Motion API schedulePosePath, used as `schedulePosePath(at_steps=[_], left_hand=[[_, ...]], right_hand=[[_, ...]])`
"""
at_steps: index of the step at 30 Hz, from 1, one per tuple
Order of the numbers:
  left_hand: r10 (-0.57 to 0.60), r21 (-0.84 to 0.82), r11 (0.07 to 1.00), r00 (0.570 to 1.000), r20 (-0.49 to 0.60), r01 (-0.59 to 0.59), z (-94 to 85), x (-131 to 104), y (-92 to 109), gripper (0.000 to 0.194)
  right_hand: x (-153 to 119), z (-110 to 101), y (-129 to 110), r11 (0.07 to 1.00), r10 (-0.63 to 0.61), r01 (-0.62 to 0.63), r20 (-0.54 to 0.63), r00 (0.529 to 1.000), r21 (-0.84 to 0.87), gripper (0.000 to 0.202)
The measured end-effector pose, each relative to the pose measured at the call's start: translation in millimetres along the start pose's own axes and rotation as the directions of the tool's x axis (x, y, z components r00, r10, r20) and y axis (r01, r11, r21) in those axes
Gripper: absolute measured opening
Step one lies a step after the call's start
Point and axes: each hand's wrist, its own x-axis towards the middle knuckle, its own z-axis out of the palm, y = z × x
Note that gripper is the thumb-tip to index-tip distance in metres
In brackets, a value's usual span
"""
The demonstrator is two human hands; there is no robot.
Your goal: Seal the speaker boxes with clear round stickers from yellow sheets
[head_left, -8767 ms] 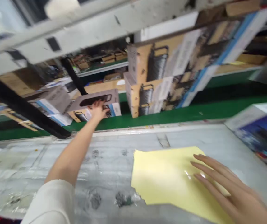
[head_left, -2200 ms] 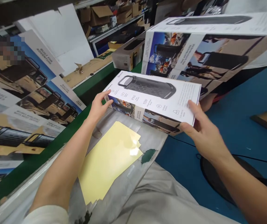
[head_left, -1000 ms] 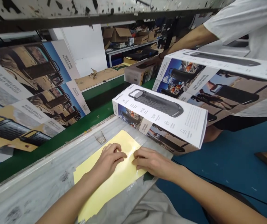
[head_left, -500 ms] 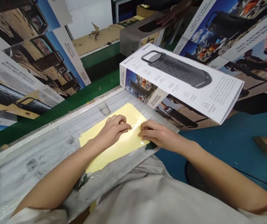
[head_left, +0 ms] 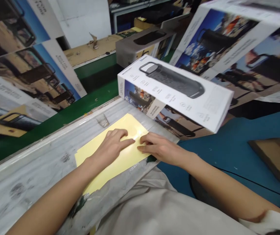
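Observation:
Yellow sheets [head_left: 115,168] lie on a pale, plastic-covered bench [head_left: 44,153] in front of me. My left hand [head_left: 112,143] rests on the top sheet, its thumb stretched out to the right and its other fingers curled, with nothing visible in it. At the sheets' right edge my right hand [head_left: 156,147] has thumb and fingers bent together; whatever is between the fingertips is too small to make out. Just behind the hands a white printed box [head_left: 179,91] with a black speaker picture lies tilted across the bench's far right end.
Large printed boxes [head_left: 37,71] stand at the left, and more printed boxes [head_left: 228,45] at the right. Behind is a grey-brown box [head_left: 127,52] with an oval opening. A brown cardboard piece [head_left: 276,156] lies at the right, on the blue floor.
The view has shifted slightly. My left thumb has spread away from the curled fingers. The person's hand that lay on the grey-brown box is gone from view.

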Motion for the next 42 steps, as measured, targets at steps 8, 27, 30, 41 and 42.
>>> schedulePosePath(at_steps=[8,27,30,41,42], left_hand=[[0.175,0.124,0.979,0.980,-0.097,-0.163,11.0,6.1,4.4,0.045],[-0.106,0.227,0.967,0.992,-0.066,0.118,-5.5,251.7,187.4,0.085],[-0.145,0.254,0.957,0.989,0.005,0.138,4.6,261.4,184.8,0.074],[-0.159,0.189,0.971,0.986,0.042,0.149,6.5,262.0,190.8,0.051],[-0.165,0.179,0.972,0.985,0.042,0.155,6.4,262.2,191.2,0.049]], right_hand=[[-6.5,-9.7,0.4,0.958,0.118,-0.083,-0.113,0.987,0.275,0.016],[-149.5,-178.2,18.8,0.875,0.456,-0.470,-0.521,0.722,0.114,0.016],[-154.0,-187.9,44.3,0.910,0.371,-0.415,-0.464,0.804,0.008,0.015],[-139.0,-204.0,91.1,0.996,-0.026,-0.006,-0.375,0.927,-0.084,0.010],[-137.5,-203.7,94.1,0.996,-0.048,0.018,-0.371,0.927,-0.084,0.011]])
